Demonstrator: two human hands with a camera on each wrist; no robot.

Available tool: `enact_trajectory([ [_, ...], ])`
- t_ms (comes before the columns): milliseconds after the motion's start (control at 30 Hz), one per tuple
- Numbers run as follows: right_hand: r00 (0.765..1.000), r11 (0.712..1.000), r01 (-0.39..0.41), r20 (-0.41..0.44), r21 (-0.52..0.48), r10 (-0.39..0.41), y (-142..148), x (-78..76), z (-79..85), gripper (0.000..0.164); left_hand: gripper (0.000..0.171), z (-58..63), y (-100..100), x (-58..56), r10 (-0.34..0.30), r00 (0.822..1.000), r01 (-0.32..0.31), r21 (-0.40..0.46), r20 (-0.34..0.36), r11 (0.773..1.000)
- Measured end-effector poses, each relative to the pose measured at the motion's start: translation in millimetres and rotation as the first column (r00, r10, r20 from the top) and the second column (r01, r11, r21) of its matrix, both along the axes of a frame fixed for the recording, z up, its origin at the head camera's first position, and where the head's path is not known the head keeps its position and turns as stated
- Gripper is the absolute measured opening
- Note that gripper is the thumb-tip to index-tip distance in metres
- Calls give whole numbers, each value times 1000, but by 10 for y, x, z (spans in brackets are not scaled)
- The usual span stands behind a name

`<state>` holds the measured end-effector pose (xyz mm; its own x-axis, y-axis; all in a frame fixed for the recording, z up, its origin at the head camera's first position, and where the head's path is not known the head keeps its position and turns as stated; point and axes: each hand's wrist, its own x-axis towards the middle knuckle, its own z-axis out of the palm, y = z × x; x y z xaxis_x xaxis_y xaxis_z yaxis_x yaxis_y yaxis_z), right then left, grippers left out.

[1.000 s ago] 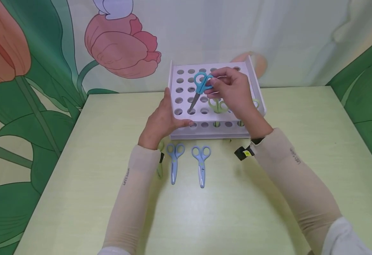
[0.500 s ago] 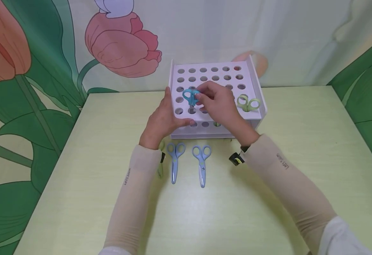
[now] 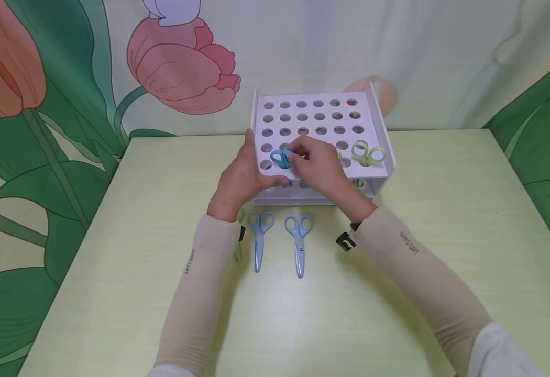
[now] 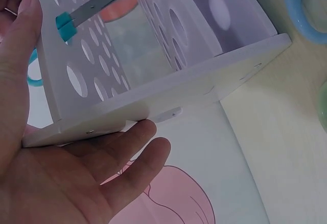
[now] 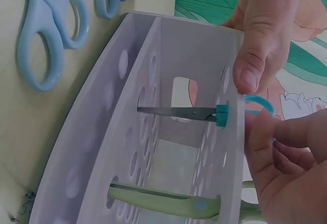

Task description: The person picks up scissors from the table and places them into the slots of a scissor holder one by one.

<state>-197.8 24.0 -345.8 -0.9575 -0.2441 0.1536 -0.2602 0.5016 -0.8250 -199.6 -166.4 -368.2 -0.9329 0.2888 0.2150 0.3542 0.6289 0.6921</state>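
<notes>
My right hand [image 3: 319, 165] pinches the handle of teal scissors [image 3: 282, 158] at the front left of a white holed rack [image 3: 294, 111]. In the right wrist view, the metal blade [image 5: 194, 113] passes through the top plate, its tip at a hole in the lower plate. My left hand [image 3: 239, 180] holds the rack's left front corner, thumb along the front edge and fingers against the side panel. Green scissors [image 3: 366, 161] stand in the rack at the front right. Another green handle [image 3: 339, 155] is mostly hidden behind my right hand.
Two light blue scissors, one at left [image 3: 258, 238] and one at right [image 3: 299, 243], lie on the table before the rack. Green scissors [image 3: 238, 251] lie partly hidden beside my left wrist. A flower-printed curtain [image 3: 185, 68] hangs behind the table.
My right hand has moved left and toward the front with the teal scissors, lowering their blade into a front-row hole. My left hand has stayed on the rack.
</notes>
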Motion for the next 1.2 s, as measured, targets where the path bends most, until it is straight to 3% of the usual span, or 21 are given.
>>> enact_trajectory([
  [500,998,1000,-11,66,5,11,31,1,-17,15,119,6,11,2,4,1000,-4,-8,8,1000],
  [900,999,999,30,35,11,-31,98,152,-25,43,120,-4,17,-3,14,1000,-14,-10,15,1000],
  [967,998,998,60,-6,-10,-60,139,225,-61,45,120,1,24,2,23,1000,-22,-17,17,1000],
  [1067,990,989,86,-98,-120,-98,207,349,-156,40,121,2,35,2,44,999,-43,-36,33,998],
  [1200,981,961,18,-180,-275,-70,305,473,-319,26,121,12,33,0,65,997,-62,-44,50,997],
])
